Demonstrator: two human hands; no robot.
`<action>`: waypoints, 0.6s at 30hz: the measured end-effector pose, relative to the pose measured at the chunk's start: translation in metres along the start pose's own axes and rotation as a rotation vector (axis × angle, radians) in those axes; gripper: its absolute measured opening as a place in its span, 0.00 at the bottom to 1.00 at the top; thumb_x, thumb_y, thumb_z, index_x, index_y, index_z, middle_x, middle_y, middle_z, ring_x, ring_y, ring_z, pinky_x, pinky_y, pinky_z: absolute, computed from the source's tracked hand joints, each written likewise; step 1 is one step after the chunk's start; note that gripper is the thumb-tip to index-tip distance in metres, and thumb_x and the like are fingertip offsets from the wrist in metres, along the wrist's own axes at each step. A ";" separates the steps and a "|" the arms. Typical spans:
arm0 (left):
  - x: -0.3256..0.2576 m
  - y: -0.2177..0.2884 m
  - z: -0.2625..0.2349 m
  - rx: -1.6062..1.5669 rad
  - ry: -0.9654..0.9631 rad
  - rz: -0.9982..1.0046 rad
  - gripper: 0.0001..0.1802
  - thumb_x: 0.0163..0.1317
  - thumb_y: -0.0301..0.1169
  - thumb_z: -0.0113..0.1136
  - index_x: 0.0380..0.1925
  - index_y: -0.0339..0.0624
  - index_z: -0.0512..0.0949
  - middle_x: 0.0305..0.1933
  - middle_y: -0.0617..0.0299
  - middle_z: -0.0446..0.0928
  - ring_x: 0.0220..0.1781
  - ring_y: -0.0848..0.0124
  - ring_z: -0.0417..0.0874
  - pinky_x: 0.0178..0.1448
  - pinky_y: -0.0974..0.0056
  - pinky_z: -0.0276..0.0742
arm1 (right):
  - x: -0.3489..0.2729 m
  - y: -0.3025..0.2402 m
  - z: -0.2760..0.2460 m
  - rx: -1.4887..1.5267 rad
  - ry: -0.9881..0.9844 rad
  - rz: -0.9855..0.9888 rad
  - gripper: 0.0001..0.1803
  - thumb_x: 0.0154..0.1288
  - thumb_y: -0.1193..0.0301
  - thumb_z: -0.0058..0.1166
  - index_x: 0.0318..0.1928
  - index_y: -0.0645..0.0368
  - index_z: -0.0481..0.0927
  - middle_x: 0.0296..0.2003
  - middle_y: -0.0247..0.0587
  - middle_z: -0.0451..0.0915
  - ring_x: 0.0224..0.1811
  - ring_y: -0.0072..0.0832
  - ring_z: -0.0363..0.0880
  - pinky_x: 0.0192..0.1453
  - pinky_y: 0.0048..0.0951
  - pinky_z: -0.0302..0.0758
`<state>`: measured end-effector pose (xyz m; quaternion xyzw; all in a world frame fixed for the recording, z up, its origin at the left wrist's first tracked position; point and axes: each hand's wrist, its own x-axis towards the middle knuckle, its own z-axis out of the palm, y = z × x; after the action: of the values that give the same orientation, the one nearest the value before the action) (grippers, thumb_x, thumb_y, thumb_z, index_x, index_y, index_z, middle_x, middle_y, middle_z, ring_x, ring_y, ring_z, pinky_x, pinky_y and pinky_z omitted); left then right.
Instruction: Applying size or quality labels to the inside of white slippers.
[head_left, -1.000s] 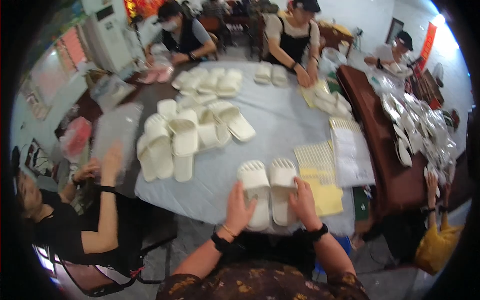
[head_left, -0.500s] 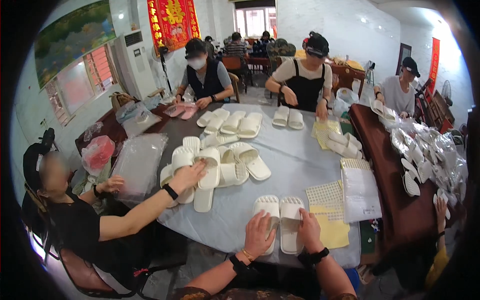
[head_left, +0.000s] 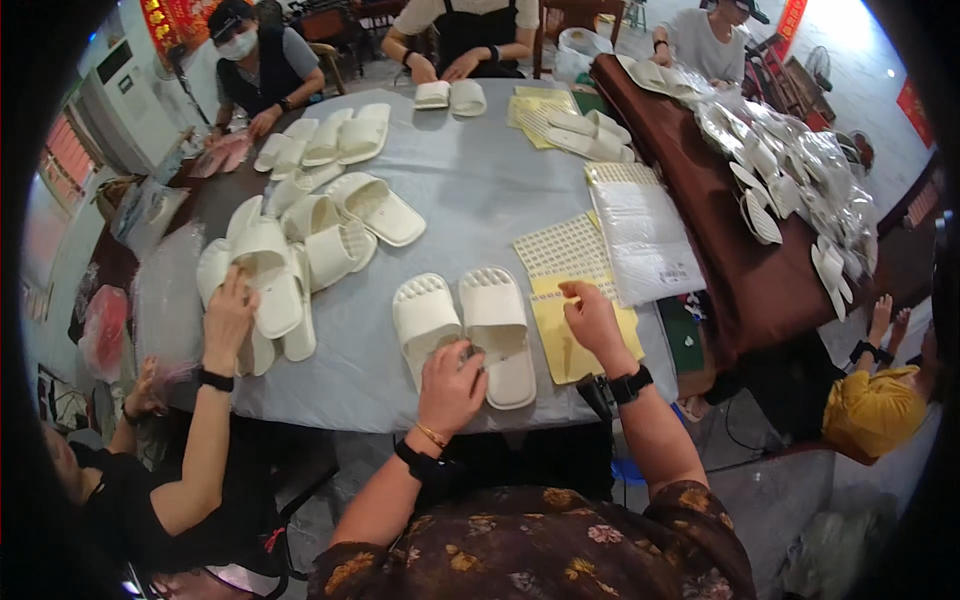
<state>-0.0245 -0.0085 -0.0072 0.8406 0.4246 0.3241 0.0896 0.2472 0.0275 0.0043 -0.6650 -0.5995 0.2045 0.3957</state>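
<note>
Two white slippers lie side by side in front of me, toes away: the left slipper [head_left: 424, 312] and the right slipper [head_left: 497, 330]. My left hand [head_left: 452, 388] rests over the left slipper's heel, its fingers bent and apart, covering part of the footbed. Over a yellow sheet of small printed stickers [head_left: 565, 250], to the right of the pair, my right hand [head_left: 597, 325] reaches with its index finger extended and the others curved. I see nothing held in it. Whether its fingertips touch the sheet is hard to tell.
A pile of white slippers [head_left: 385, 212] lies left, where a co-worker's hand [head_left: 230, 315] touches one. A clear plastic packet [head_left: 650, 240] sits beside the sticker sheets. Bagged slippers [head_left: 800, 180] cover the brown table [head_left: 690, 160]. Other people work around the grey-covered table [head_left: 450, 170].
My right hand has left the right slipper and moved right to the yellow sticker sheet. My left hand has stayed at the left slipper, shifting toward its heel. The view has tilted down.
</note>
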 end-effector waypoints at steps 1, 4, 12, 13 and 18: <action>0.001 0.001 -0.002 0.018 0.007 -0.005 0.17 0.55 0.32 0.65 0.46 0.43 0.80 0.55 0.55 0.74 0.58 0.55 0.73 0.61 0.51 0.67 | 0.001 0.006 -0.007 -0.015 0.004 0.017 0.18 0.56 0.80 0.50 0.49 0.63 0.81 0.42 0.53 0.82 0.44 0.45 0.81 0.49 0.37 0.78; -0.001 0.003 -0.004 0.005 -0.023 0.071 0.20 0.54 0.34 0.66 0.48 0.44 0.80 0.54 0.57 0.74 0.59 0.57 0.72 0.61 0.52 0.66 | 0.005 0.021 -0.018 -0.024 0.053 0.074 0.16 0.56 0.79 0.52 0.46 0.64 0.83 0.38 0.50 0.83 0.41 0.41 0.82 0.46 0.35 0.78; -0.002 0.002 -0.005 0.003 -0.142 0.035 0.23 0.55 0.42 0.65 0.51 0.49 0.80 0.56 0.57 0.74 0.62 0.57 0.70 0.64 0.51 0.61 | 0.020 0.015 -0.002 -0.113 -0.099 0.011 0.11 0.56 0.76 0.57 0.41 0.63 0.84 0.36 0.50 0.83 0.39 0.43 0.82 0.46 0.38 0.79; 0.000 0.003 -0.006 -0.009 -0.145 0.033 0.23 0.55 0.42 0.65 0.51 0.49 0.80 0.56 0.57 0.74 0.62 0.57 0.70 0.64 0.51 0.61 | 0.021 0.015 -0.002 -0.115 -0.110 0.013 0.11 0.56 0.76 0.57 0.41 0.63 0.84 0.36 0.50 0.83 0.39 0.43 0.82 0.46 0.38 0.79; 0.003 0.001 -0.006 -0.009 -0.131 0.047 0.23 0.55 0.42 0.65 0.51 0.49 0.79 0.54 0.59 0.75 0.60 0.60 0.71 0.64 0.53 0.62 | 0.016 -0.004 -0.009 -0.086 -0.188 0.042 0.11 0.56 0.75 0.59 0.40 0.63 0.84 0.33 0.49 0.83 0.35 0.41 0.83 0.42 0.36 0.79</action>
<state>-0.0259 -0.0078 -0.0005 0.8694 0.3963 0.2725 0.1135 0.2542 0.0402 0.0160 -0.6717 -0.6281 0.2485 0.3043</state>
